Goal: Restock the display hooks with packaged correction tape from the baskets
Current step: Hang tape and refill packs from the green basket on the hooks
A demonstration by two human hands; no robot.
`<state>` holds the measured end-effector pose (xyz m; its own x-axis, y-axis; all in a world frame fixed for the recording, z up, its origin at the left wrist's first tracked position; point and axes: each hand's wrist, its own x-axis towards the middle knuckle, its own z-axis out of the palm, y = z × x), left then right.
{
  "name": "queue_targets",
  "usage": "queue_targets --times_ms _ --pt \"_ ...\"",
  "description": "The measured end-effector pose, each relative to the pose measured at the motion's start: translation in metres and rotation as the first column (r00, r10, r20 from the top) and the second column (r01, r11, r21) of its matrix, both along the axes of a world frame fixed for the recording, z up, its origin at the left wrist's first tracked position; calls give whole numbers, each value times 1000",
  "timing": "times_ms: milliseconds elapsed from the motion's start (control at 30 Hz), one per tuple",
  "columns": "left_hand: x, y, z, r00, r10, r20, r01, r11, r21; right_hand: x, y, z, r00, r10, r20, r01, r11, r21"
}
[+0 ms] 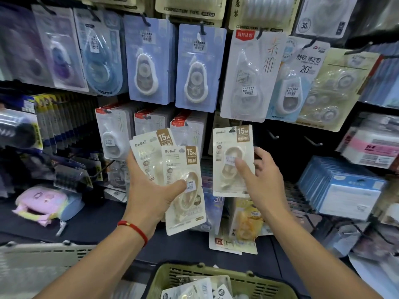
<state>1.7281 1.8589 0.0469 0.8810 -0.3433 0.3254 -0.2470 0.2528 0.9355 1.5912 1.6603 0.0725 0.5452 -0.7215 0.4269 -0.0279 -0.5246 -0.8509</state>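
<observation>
Behind the left hand, its fanned packs overlap, partly hidden.

There is one view only, from a wide-angle camera on the person's head. It faces forward and slightly down at a display wall of hanging correction tape packs, close enough that both forearms reach up into frame from the bottom corners. A green basket sits at the bottom edge, directly beneath the lens. Straight edges bow near the borders.
</observation>
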Motion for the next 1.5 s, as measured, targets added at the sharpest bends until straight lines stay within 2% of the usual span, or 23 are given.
queue_targets --times_ms 67,100,133,167,233,267,467,567,767,933,1333,1400,1433,1500 --pt "-3 -1 1 999 -29 -15 29 999 -14 -3 1 -5 978 -154 -143 136 982 -128" --pt "-5 -2 1 999 -49 -21 49 999 -24 -5 4 -9 970 -173 -170 144 974 -175" --pt "-7 -4 1 997 -77 -29 76 996 -34 -8 8 -15 978 -105 -177 73 981 -180" --pt "-9 -5 0 993 -116 -40 114 992 -45 -11 15 -21 976 35 -213 -65 989 -135" --pt "-14 -8 -3 980 -191 -50 189 981 -48 -18 34 -32 897 318 -307 -329 944 16" --pt "-17 -9 -4 975 -216 -50 214 976 -40 -20 41 -38 875 374 -307 -379 924 43" --pt "-21 -12 -4 947 -304 -105 302 953 -40 -32 41 -45 921 368 -130 -333 915 230" --pt "-19 -11 -4 938 -328 -109 324 945 -52 -36 42 -39 934 357 -35 -344 919 194" --pt "-20 -15 -5 984 -159 -79 159 987 -10 -29 49 -34 967 250 39 -253 965 71" --pt "-15 -12 -6 998 -44 -39 46 998 38 -24 28 -21 983 127 132 -153 964 217" --pt "-17 -9 -5 1000 27 9 -28 995 97 -20 11 -12 954 210 213 -267 918 292" --pt "-17 -8 -4 998 46 31 -49 995 92 -20 10 -15 969 195 150 -237 907 349" --pt "-18 -7 -4 998 55 39 -59 994 92 -20 9 -18 984 166 62 -177 907 383" --pt "-18 -7 -4 998 54 37 -57 994 91 -22 6 -28 964 96 -248 -16 952 305"
